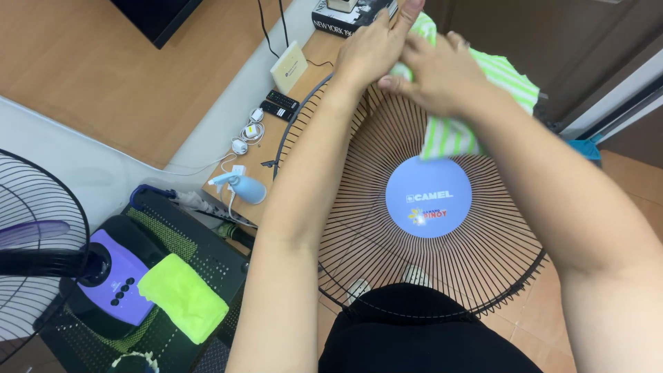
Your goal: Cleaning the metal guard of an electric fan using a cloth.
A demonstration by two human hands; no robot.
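Nearest to me, at six o'clock, my dark lap [421, 338] filled the bottom of the view, and the black wire fan guard [387, 242] leaned against it, tilted up so its round blue centre badge [428, 197] faced me. My two forearms ran up over the guard toward twelve o'clock.

At eight o'clock a folded yellow-green cloth [181, 297] lay on a dark mesh surface [207, 259], just beside the purple control panel [114, 276] of a fan body [41, 255], whose own guard sat at nine o'clock. A little farther, at ten o'clock, a small light-blue handheld fan [243, 187] rested at the edge of a wooden desk [311, 62], with coiled white cables [250, 131] and two black remotes [280, 105] beyond it.

At the far rim of the guard, toward twelve o'clock, my left hand [373, 48] lay flat, fingers extended and close together, pressed onto the green-and-white striped cloth [452, 135] rather than curled around it. My right hand [431, 76] sat just beside it, touching it, fingers bent down over the same cloth and pinning it against the wires; I could not tell how tightly those fingers closed, since the cloth hid their tips. The cloth hung over the rim at one o'clock, part of it draping down toward the badge.

Farthest off, a book [349, 17] lay at the desk's far end.
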